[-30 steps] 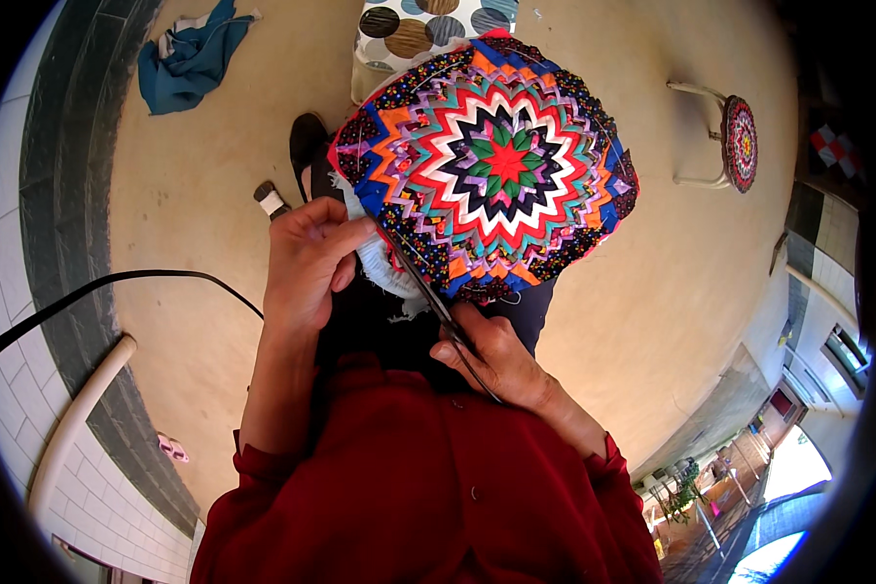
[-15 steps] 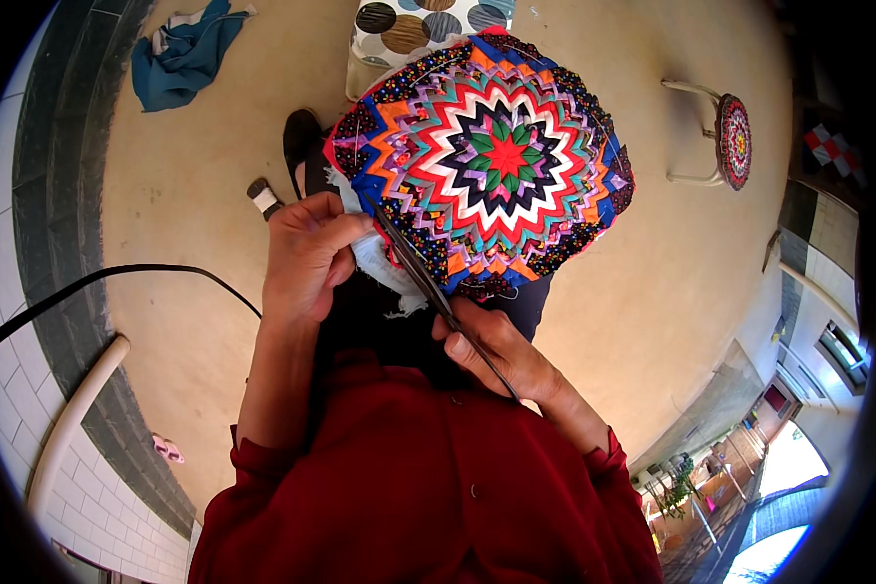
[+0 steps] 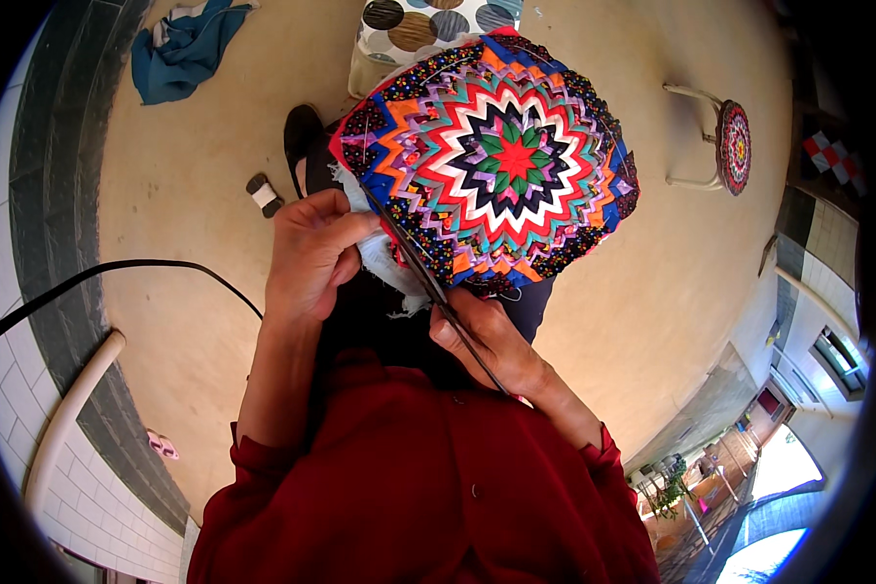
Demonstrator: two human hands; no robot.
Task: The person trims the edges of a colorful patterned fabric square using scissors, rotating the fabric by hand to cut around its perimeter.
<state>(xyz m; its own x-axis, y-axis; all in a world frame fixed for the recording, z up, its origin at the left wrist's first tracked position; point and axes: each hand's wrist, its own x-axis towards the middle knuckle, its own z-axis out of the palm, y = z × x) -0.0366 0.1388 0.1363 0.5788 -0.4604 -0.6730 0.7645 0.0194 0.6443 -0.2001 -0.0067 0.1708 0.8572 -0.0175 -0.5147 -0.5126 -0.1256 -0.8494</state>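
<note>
While the left hand pinches the near left edge of the patchwork piece between thumb and bent fingers, the right hand is curled round dark scissors, blades lying along that same edge. Can't tell how far the blades are parted; the grip hides part of the handles. Patchwork sits over the person's lap, slightly far of both hands, face up, far end near a box-like seat covered in a circle print.

Handling, judged by look: light, padded, soft but thick enough in the middle to hold fairly flat; rim floppier. Cotton-like, so not slippery. Not fragile overall, though raw edges and loose threads could fray or snag. Best hold: flat pinch on the rim, clear of the blades, taking all layers together.

Materials: folded fabric points in stepped rings, roughly round on a squarish base. Red star centre, green petals, then navy, white, red, teal, lilac and orange zigzags; blue and dark floral print toward the corners. Pale blue cloth pokes out under the near left edge, torn and stringy. Scissors look metallic, long, narrow, stiff.

Around: smooth tan floor; crumpled teal cloth far left; stool with a round multicoloured seat and pale legs, far right, well apart from the work.
</note>
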